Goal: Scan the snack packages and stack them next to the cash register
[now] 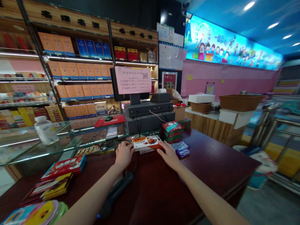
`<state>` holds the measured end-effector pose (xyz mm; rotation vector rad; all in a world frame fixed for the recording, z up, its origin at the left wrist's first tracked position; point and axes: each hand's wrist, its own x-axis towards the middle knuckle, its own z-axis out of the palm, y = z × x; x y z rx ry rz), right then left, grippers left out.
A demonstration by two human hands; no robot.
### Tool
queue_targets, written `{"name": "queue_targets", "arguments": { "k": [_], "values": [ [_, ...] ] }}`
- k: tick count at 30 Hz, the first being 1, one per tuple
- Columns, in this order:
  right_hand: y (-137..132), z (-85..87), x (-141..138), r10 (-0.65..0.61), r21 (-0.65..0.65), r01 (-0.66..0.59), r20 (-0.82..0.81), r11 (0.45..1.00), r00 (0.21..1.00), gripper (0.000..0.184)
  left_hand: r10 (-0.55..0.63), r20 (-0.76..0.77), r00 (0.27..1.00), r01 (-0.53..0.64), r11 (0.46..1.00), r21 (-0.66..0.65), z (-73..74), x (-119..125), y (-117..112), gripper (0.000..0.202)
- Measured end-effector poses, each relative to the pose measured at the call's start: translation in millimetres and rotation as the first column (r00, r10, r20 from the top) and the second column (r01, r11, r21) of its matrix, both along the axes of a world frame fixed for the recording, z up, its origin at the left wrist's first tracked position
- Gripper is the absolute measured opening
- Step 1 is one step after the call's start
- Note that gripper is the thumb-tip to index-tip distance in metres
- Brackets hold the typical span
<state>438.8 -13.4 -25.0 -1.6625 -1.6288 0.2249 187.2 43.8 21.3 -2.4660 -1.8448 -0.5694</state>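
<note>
A: Counting what's at the till, pls?

B: 1 orange snack box (pixel 147 142) on the dark red counter (pixel 217 156), L hand (pixel 123 153) & R hand (pixel 169 155) apart, fingertips at each end, grip can't tell. 2 blue packs (pixel 181 149) just beside, 1 stack of red-green packs (pixel 172 132) behind. Shop w/ pink wall (pixel 225 78).

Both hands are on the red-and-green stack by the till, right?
No: the head view shows the left hand and right hand on the orange-and-white snack box, not the red-and-green stack, which sits just beyond it.
</note>
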Motion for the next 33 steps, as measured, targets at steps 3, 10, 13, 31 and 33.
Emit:
{"name": "queue_targets", "arguments": {
  "k": [3, 10, 13, 31, 33],
  "values": [
    [3.8, -0.3, 3.1, -0.041, -0.026, 0.043, 0.069, 0.999, 0.997, 0.047, -0.009, -0.016, 1.000, 0.008, 1.000, -0.024, -0.8, 8.4, 5.3, 0.035],
    [10.2, 0.3, 2.9, -0.098, -0.056, 0.116, 0.259, 0.992, 0.961, 0.051, -0.019, -0.051, 0.999, 0.016, 0.998, -0.062, -2.2, 17.6, 12.5, 0.037],
    [12.8, -2.2, 3.3, -0.130, -0.043, 0.153, 0.339, 0.987, 0.932, 0.053, -0.029, -0.066, 0.997, 0.025, 0.997, -0.070, -1.9, 20.2, 15.8, 0.038],
    [16.2, 3.1, 9.8, -0.185, 0.010, 0.203, 0.454, 0.979, 0.871, 0.053, -0.057, -0.085, 0.995, 0.049, 0.994, -0.095, 4.9, 36.8, 25.0, 0.036],
    [16.2, 3.2, 10.3, -0.181, 0.000, 0.203, 0.459, 0.979, 0.870, 0.053, -0.057, -0.080, 0.995, 0.049, 0.994, -0.098, 5.1, 37.4, 25.0, 0.035]
  ]
}}
